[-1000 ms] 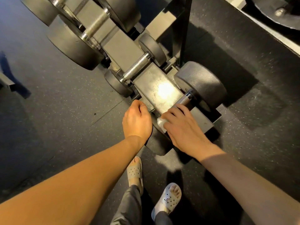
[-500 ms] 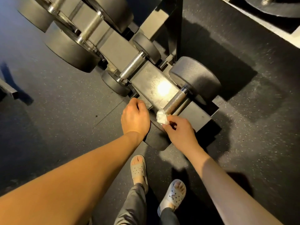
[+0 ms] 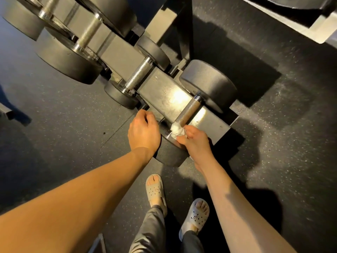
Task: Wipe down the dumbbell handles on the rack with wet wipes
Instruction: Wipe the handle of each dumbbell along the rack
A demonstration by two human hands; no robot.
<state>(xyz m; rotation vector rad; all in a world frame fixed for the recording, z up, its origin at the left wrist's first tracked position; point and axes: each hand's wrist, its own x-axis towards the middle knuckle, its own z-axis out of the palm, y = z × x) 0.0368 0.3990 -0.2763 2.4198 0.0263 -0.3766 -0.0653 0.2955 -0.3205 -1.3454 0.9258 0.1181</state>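
A dumbbell with dark round heads lies at the near end of the grey rack (image 3: 164,95). Its knurled metal handle (image 3: 188,111) runs from the far head (image 3: 209,84) down to the near head (image 3: 169,154). My right hand (image 3: 196,141) pinches a crumpled white wet wipe (image 3: 176,130) against the near end of that handle. My left hand (image 3: 144,132) rests with curled fingers on the near head's left side, by the rack's edge. A smaller dumbbell's handle (image 3: 138,75) lies further up the rack.
Bigger dumbbells (image 3: 67,57) fill the rack toward the upper left. A black upright post (image 3: 186,28) stands behind the rack. Another rack's pale edge (image 3: 310,24) crosses the top right. My feet in sandals (image 3: 155,190) stand on the dark speckled rubber floor (image 3: 273,143).
My right hand slid back along the handle from near its far end to its near end, uncovering the knurled bar. The left hand stayed on the near head.
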